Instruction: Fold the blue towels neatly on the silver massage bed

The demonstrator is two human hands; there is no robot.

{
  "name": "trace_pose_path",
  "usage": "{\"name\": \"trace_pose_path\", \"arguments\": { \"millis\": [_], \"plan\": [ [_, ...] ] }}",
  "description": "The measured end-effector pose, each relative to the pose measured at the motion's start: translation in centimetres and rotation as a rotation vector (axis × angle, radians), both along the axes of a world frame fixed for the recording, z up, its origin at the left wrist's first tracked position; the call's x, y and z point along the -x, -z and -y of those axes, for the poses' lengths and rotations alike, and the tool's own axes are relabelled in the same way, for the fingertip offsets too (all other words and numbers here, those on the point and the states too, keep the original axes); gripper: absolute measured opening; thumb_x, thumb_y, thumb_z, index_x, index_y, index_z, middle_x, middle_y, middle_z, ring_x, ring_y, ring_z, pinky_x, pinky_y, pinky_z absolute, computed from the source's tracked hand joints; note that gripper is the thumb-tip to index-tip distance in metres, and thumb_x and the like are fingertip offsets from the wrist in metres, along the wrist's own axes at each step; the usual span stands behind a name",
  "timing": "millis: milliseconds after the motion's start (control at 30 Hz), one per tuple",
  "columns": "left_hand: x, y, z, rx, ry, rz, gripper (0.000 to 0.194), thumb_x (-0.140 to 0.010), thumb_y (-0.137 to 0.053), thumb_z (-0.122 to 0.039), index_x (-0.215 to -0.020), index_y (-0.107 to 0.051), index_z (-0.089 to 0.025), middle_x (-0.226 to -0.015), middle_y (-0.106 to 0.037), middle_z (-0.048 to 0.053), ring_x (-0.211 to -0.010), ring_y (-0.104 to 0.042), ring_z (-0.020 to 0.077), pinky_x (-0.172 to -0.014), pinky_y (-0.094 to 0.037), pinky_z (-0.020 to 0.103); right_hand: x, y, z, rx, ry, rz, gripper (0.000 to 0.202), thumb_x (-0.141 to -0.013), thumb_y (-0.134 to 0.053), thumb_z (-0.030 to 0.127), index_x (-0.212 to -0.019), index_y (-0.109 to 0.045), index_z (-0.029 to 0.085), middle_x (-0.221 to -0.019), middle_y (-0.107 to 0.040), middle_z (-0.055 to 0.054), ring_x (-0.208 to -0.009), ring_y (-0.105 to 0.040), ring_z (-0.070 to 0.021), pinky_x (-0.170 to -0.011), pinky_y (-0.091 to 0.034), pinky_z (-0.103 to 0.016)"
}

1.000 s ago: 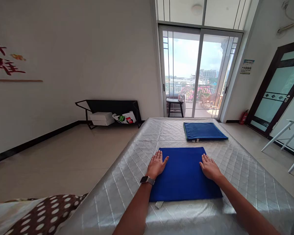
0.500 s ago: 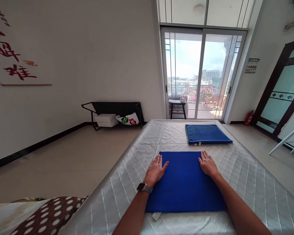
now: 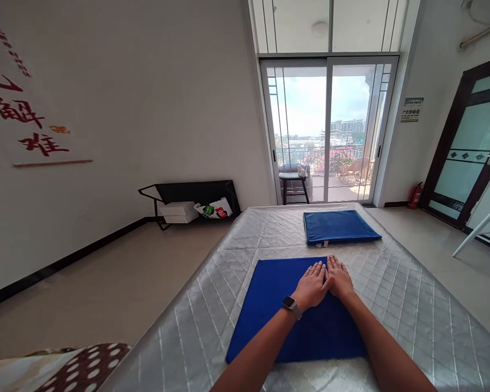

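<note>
A bright blue rectangular cloth [image 3: 265, 305] lies flat on the silver quilted cover [image 3: 196, 321]. My left hand [image 3: 311, 286], with a watch on its wrist, rests palm down on the cloth, right of its middle, fingers extended. Beside it, my right hand [image 3: 338, 276] lies flat at the cloth's far right corner, the two hands touching near the thumbs. Neither hand grips anything. Farther back is a darker blue folded cloth [image 3: 341, 226] with small white tags at its near edge.
A black bench frame [image 3: 191, 191] with white boxes [image 3: 177, 212] and a printed bag stands by the wall. Brown dotted fabric [image 3: 87, 367] is at the lower left. Sliding glass doors, a red extinguisher [image 3: 415, 195] and a white-legged stand [image 3: 479, 227] are beyond.
My left hand has moved right across the blue cloth, from its left edge to beside my right hand. My right hand remains near the far right corner. The view has shifted slightly.
</note>
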State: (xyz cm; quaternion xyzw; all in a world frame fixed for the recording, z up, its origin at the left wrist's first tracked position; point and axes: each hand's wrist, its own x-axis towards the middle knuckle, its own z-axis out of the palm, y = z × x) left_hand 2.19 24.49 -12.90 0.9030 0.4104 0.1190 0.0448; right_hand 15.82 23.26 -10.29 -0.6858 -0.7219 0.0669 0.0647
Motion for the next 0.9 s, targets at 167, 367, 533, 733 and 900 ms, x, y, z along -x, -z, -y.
{"name": "trace_pose_path", "arguments": {
  "millis": [167, 367, 533, 733, 900],
  "plan": [
    [-1.9, 0.3, -2.2, 0.005, -0.019, 0.011, 0.059, -0.102, -0.024, -0.046, -0.157, -0.027, -0.023, -0.161, -0.033, 0.011, -0.149, -0.029, 0.0251, -0.121, -0.026, 0.049, -0.2, 0.3, -0.2, 0.002, -0.011, 0.004, 0.061, -0.097, -0.026, 0.022, -0.156, -0.027, 0.008, -0.164, -0.020, -0.010, -0.152, -0.015, -0.0203, -0.122, -0.016, -0.039],
    [6.0, 0.4, -2.2, 0.014, -0.304, -0.037, 0.069, -0.101, -0.016, -0.058, -0.151, -0.040, -0.017, -0.158, -0.038, 0.012, -0.149, -0.028, 0.0258, -0.122, -0.024, 0.046, 0.3, 0.0, -0.3, 0.002, 0.034, -0.033, 0.063, -0.101, -0.020, 0.035, -0.156, -0.024, 0.004, -0.162, -0.025, -0.013, -0.152, -0.015, -0.0194, -0.122, -0.014, -0.040],
    [14.7, 0.1, -3.0, 0.058, -0.540, -0.067, 0.076, -0.100, -0.013, -0.060, -0.151, -0.038, -0.010, -0.159, -0.035, 0.016, -0.149, -0.027, 0.0275, -0.121, -0.024, 0.046, 0.2, 0.2, -0.3, 0.001, 0.030, -0.020, 0.064, -0.101, -0.020, 0.036, -0.156, -0.025, 0.005, -0.162, -0.024, -0.012, -0.152, -0.014, -0.0191, -0.122, -0.014, -0.040],
    [17.3, 0.8, -3.0, 0.052, -0.580, -0.010, 0.080, -0.098, -0.013, -0.065, -0.151, -0.038, -0.009, -0.159, -0.035, 0.016, -0.150, -0.025, 0.0280, -0.121, -0.023, 0.044, 0.0, -0.2, -0.3, 0.020, 0.038, 0.027, 0.063, -0.102, -0.019, 0.035, -0.156, -0.024, 0.004, -0.163, -0.024, -0.013, -0.152, -0.016, -0.0186, -0.122, -0.015, -0.038],
    [16.7, 0.9, -3.1, 0.043, -0.569, 0.016, 0.082, -0.097, -0.013, -0.065, -0.151, -0.037, -0.008, -0.158, -0.036, 0.017, -0.149, -0.026, 0.0289, -0.120, -0.023, 0.045, 0.1, -0.7, 0.0, 0.016, 0.041, 0.046, 0.061, -0.102, -0.020, 0.035, -0.156, -0.026, 0.007, -0.163, -0.025, -0.012, -0.151, -0.016, -0.0181, -0.121, -0.015, -0.037]
  ]
}}
